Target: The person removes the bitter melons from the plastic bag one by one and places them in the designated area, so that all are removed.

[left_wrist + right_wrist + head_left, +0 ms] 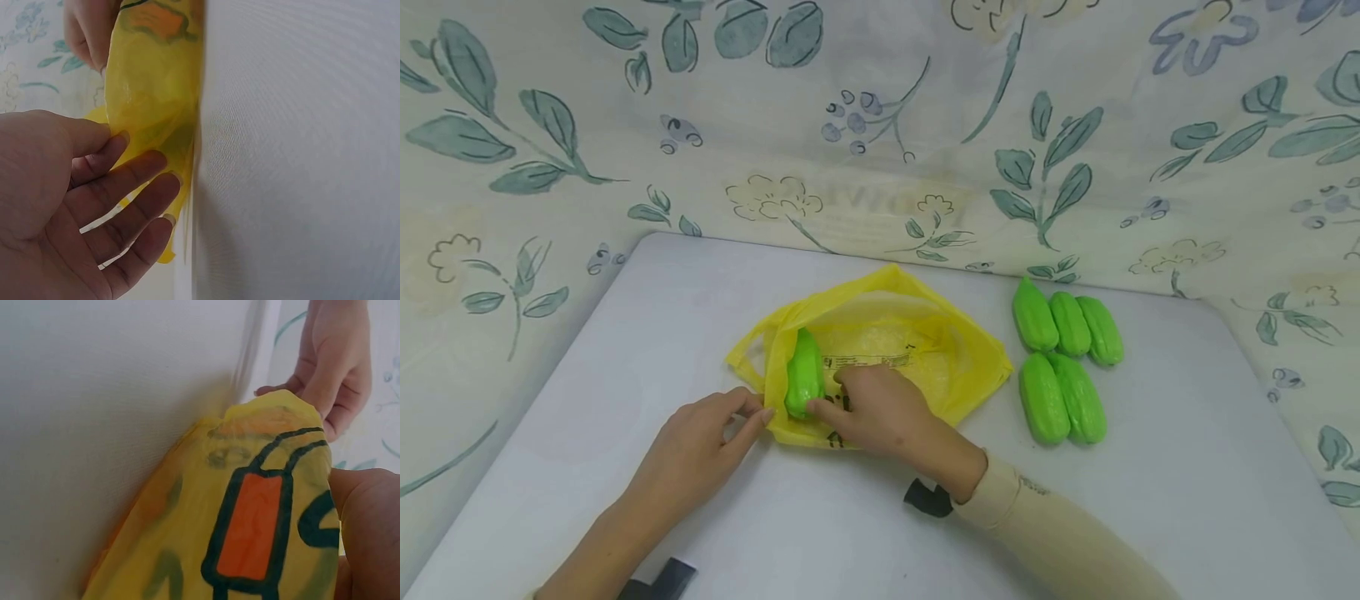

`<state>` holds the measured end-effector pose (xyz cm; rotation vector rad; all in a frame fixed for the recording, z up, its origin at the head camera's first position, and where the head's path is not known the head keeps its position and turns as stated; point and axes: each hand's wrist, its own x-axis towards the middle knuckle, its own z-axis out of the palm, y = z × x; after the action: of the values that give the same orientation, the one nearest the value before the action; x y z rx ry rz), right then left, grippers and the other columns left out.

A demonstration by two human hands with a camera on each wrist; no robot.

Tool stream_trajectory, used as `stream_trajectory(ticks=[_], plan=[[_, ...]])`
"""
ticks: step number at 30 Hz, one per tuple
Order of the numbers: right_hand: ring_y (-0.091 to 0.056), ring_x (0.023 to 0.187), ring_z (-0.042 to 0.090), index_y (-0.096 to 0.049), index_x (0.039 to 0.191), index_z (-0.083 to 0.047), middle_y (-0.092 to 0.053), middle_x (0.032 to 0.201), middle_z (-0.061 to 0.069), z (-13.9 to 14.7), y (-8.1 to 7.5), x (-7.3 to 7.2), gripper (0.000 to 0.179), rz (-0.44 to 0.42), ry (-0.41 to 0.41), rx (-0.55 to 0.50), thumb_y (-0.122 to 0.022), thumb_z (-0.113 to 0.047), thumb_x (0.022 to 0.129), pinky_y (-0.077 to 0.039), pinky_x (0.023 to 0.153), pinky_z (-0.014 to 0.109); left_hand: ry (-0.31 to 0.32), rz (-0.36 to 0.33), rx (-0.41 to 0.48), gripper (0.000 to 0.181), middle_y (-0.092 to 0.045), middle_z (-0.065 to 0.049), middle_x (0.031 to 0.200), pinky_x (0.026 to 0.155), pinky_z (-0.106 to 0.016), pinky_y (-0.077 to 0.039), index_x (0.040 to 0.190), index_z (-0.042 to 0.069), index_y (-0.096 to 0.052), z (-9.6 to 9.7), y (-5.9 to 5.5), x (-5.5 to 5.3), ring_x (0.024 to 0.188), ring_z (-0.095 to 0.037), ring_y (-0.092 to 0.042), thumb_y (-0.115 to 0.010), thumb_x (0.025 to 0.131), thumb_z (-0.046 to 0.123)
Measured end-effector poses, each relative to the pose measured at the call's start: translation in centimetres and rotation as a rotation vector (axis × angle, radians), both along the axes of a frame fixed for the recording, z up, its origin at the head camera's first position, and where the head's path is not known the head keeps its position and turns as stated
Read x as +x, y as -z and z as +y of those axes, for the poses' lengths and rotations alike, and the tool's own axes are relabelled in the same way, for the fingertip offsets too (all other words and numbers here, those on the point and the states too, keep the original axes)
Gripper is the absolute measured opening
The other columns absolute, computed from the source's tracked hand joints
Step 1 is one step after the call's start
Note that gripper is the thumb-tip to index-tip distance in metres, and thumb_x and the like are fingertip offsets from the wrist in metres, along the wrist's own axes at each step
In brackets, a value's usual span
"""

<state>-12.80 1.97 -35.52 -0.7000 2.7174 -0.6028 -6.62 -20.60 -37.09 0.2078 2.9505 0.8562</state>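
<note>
A yellow plastic bag (970, 354) with printed figures lies on the table, its mouth spread wide. Inside its left end is a glossy green, ridged oblong piece (805, 375), like a vegetable. My left hand (703, 442) pinches the bag's left rim between thumb and forefinger; in the left wrist view its other fingers (134, 212) lie loosely bent along the plastic. Reaching into the mouth, my right hand (887, 408) has its thumb at the green piece's lower end and its fingers bent loosely beside it. In the right wrist view the bag's printed side hides most of that hand (372, 525).
Several more green oblong pieces (1063, 367) lie in two rows right of the bag on the white table (850, 533). A leaf-patterned cloth (880, 125) stands behind the table. Dark straps (928, 498) show near the wrists.
</note>
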Motion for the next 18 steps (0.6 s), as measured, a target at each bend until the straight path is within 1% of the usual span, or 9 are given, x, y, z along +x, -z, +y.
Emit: stream_trajectory(ticks=[7,12,18], plan=[[-0.047,0.057,0.01,-0.058,0.082,-0.017,-0.048,0.063,-0.004,-0.5,0.0,0.1,0.042,0.038,0.003,0.058,-0.065,-0.053,0.101,-0.038,0.05,0.025,0.005,0.005,0.007,0.01,-0.075,-0.002,0.104,0.071,-0.04,-0.049,0.099,0.019,-0.07,0.0,-0.1,0.0,0.077,-0.016,-0.056,-0.072,0.101,0.029],[-0.046,0.055,0.01,-0.058,0.078,-0.016,-0.046,0.062,-0.005,-0.8,0.1,0.1,0.044,0.074,-0.006,0.068,-0.065,-0.053,0.101,-0.036,0.048,0.024,0.009,0.017,0.012,0.009,-0.075,-0.001,0.104,0.071,-0.04,-0.049,0.099,0.019,-0.07,0.0,0.0,0.0,0.077,-0.015,-0.057,-0.072,0.101,0.028],[-0.046,0.054,0.01,-0.057,0.074,-0.017,-0.045,0.061,-0.005,-1.2,0.5,0.1,0.048,0.091,-0.002,0.087,-0.064,-0.056,0.101,-0.035,0.046,0.024,0.011,0.019,0.013,0.01,-0.074,0.0,0.1,0.068,-0.039,-0.047,0.1,0.019,-0.07,0.0,-0.1,0.0,0.074,-0.015,-0.054,-0.073,0.101,0.028]])
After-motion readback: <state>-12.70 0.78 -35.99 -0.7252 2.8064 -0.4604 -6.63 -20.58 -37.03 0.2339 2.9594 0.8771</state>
